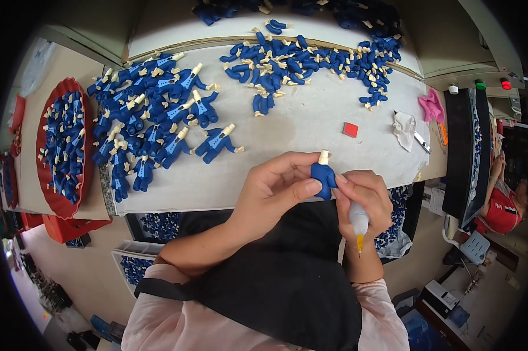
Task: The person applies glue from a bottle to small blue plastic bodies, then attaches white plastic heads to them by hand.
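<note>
Just over the table's front edge, my left hand [270, 190] is closed on a small blue doll body [320, 173] with a cream neck peg pointing up. Thumb and fingertips of my right hand [372, 202] pinch the doll body's right side, at what looks like a blue arm piece. Tucked in that same hand is a whitish glue bottle [358, 217], its thin yellow needle tip pointing down. To the left lie several blue doll bodies [176, 143] with light blue fronts and cream necks and hands. Loose blue arms [276, 64] with cream hands are heaped at the back.
A red scalloped tray [88, 140] full of blue arms stands at far left. On the white table [299, 131] are a small red square [350, 129], a crumpled white tissue [404, 130], a blade-like tool [422, 143] and a pink cloth-like piece [431, 106]. A conveyor [464, 152] and another person [504, 205] are at right.
</note>
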The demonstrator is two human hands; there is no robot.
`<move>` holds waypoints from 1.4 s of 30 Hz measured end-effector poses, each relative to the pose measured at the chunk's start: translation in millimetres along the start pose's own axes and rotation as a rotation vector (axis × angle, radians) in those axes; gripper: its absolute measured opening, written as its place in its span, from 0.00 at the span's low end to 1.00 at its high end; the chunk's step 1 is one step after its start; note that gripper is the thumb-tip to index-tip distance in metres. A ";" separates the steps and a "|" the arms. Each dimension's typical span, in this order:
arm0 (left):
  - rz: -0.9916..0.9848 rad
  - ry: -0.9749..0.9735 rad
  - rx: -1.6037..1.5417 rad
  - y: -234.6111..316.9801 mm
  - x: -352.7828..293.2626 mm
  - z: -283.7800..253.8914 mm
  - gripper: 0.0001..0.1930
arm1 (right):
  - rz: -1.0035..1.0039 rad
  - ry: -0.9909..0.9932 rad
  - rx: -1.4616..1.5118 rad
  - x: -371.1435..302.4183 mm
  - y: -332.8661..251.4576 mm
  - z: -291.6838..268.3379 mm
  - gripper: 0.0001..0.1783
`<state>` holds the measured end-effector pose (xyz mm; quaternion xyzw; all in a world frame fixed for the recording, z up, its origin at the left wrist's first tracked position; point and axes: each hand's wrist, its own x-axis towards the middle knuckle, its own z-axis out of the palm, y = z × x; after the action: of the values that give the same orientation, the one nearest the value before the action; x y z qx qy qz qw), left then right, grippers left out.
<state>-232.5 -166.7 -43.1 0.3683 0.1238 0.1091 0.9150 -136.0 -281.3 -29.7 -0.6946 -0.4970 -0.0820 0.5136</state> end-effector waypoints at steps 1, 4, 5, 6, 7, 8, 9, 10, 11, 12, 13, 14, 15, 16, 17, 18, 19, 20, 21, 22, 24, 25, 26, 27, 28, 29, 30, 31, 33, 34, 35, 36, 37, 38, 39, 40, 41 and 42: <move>0.034 -0.015 0.022 -0.7 -0.6 -0.5 0.17 | 0.001 -0.001 -0.001 0.3 0.1 -0.6 0.16; 0.079 -0.025 0.068 -3.9 -1.4 -2.2 0.17 | -0.059 -0.026 -0.026 2.1 0.9 -2.3 0.17; 0.087 -0.021 0.094 -4.7 -1.5 -2.6 0.16 | -0.078 -0.038 -0.021 2.2 1.6 -2.8 0.16; 0.087 -0.022 0.093 -4.5 -1.6 -3.0 0.16 | -0.097 -0.050 -0.016 2.2 2.0 -3.4 0.16; 0.078 -0.029 0.119 -4.1 -1.7 -3.6 0.17 | -0.097 -0.050 -0.017 2.3 1.9 -4.0 0.16; 0.068 -0.036 0.145 -3.9 -1.8 -4.1 0.17 | -0.120 -0.060 -0.044 2.4 1.7 -4.3 0.16; 0.068 -0.037 0.146 -4.2 -2.0 -4.5 0.17 | -0.142 -0.070 -0.072 2.5 1.5 -4.8 0.16; 0.061 -0.029 0.149 -4.9 -2.2 -4.9 0.17 | -0.142 -0.069 -0.073 2.8 0.9 -5.4 0.16; 0.054 -0.022 0.154 -5.4 -2.0 -5.6 0.18 | -0.153 -0.085 -0.095 3.6 0.4 -5.8 0.15; 0.053 -0.024 0.155 -6.1 -2.0 -6.4 0.18 | -0.164 -0.101 -0.118 4.2 -0.1 -6.2 0.15; 0.041 -0.024 0.182 -6.9 -2.1 -7.3 0.18 | -0.163 -0.098 -0.119 4.2 -0.9 -7.2 0.15; 0.028 -0.023 0.210 -7.2 -2.1 -7.6 0.19 | -0.183 -0.105 -0.145 3.6 -1.9 -8.6 0.15; 0.026 -0.025 0.213 -6.5 -2.2 -7.2 0.19 | -0.202 -0.112 -0.171 3.2 -2.6 -9.4 0.15; 0.045 -0.037 0.196 -5.4 -2.3 -6.5 0.18 | -0.200 -0.108 -0.172 3.2 -2.8 -9.5 0.15; 0.062 -0.050 0.178 -4.7 -2.2 -6.1 0.18 | -0.233 -0.119 -0.210 3.0 -3.1 -9.5 0.15; 0.058 -0.053 0.182 -4.8 -1.5 -6.5 0.18 | -0.265 -0.131 -0.248 2.9 -3.5 -9.4 0.14; 0.104 -0.075 0.186 -5.2 -0.4 -7.5 0.17 | -0.261 -0.126 -0.250 3.9 -4.9 -8.5 0.14; 0.150 -0.096 0.191 -5.2 0.4 -8.3 0.16 | -0.285 -0.147 -0.246 5.9 -6.8 -7.0 0.14; 0.145 -0.099 0.195 -4.3 0.5 -8.5 0.16 | -0.308 -0.169 -0.241 7.6 -8.6 -6.5 0.13; 0.115 -0.096 0.195 -2.8 0.4 -8.4 0.15 | -0.299 -0.202 -0.246 7.8 -10.6 -8.0 0.12; 0.082 -0.095 0.200 -1.8 0.2 -8.4 0.15 | -0.285 -0.197 -0.226 9.2 -11.7 -8.6 0.11; 0.066 -0.075 0.177 -2.2 0.2 -8.2 0.15 | -0.275 -0.197 -0.208 8.8 -11.7 -8.6 0.11; 0.052 -0.056 0.154 -2.2 0.3 -7.6 0.16 | -0.271 -0.191 -0.207 7.0 -11.1 -9.0 0.11; 0.047 -0.057 0.160 -1.5 -0.1 -6.6 0.16 | -0.254 -0.171 -0.169 4.2 -10.0 -9.2 0.11; 0.008 -0.064 0.116 -0.2 -0.8 -5.1 0.16 | -0.237 -0.151 -0.131 2.0 -9.4 -9.7 0.11; -0.031 -0.070 0.075 1.6 -1.3 -4.2 0.16 | -0.233 -0.143 -0.130 1.5 -9.5 -9.6 0.11; -0.036 -0.071 0.082 2.5 -1.4 -3.0 0.16 | -0.228 -0.139 -0.130 1.1 -9.8 -9.5 0.11; -0.067 -0.073 0.001 2.7 -1.2 -1.4 0.17 | -0.222 -0.136 -0.130 0.6 -10.1 -9.6 0.11; -0.095 -0.075 -0.073 2.2 0.0 -0.4 0.18 | -0.137 -0.149 -0.095 -3.1 -13.0 -13.5 0.14; -0.125 -0.073 -0.135 0.7 0.3 -1.3 0.20 | -0.053 -0.170 -0.061 -5.6 -14.7 -14.5 0.18; -0.152 -0.073 -0.197 0.0 0.7 -1.3 0.22 | -0.055 -0.166 -0.059 -7.7 -15.8 -15.0 0.18; -0.151 -0.074 -0.192 0.3 1.2 -1.7 0.22 | -0.042 -0.170 -0.083 -10.7 -15.9 -14.6 0.17; -0.178 -0.128 -0.272 0.6 1.9 -2.2 0.20 | -0.029 -0.175 -0.106 -13.2 -14.8 -13.5 0.17; -0.206 -0.186 -0.353 0.6 2.9 -2.2 0.19 | -0.031 -0.172 -0.108 -15.0 -12.5 -12.2 0.17; -0.205 -0.189 -0.350 -0.2 3.0 -1.6 0.19 | -0.056 -0.104 -0.106 -16.8 -9.9 -10.4 0.17; -0.203 -0.182 -0.360 -1.5 2.3 -0.5 0.18 | -0.081 -0.037 -0.103 -17.5 -8.6 -9.3 0.19; -0.200 -0.171 -0.370 -2.5 2.1 -0.2 0.18 | -0.082 -0.036 -0.102 -17.2 -8.4 -8.4 0.19; -0.198 -0.171 -0.369 -2.9 2.8 -0.5 0.18 | -0.067 -0.032 -0.107 -17.1 -8.6 -7.5 0.19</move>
<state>-229.7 -167.6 -45.9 0.1887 0.0594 0.0078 0.9802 -148.1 -297.8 -31.6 -0.7051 -0.5233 -0.1144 0.4647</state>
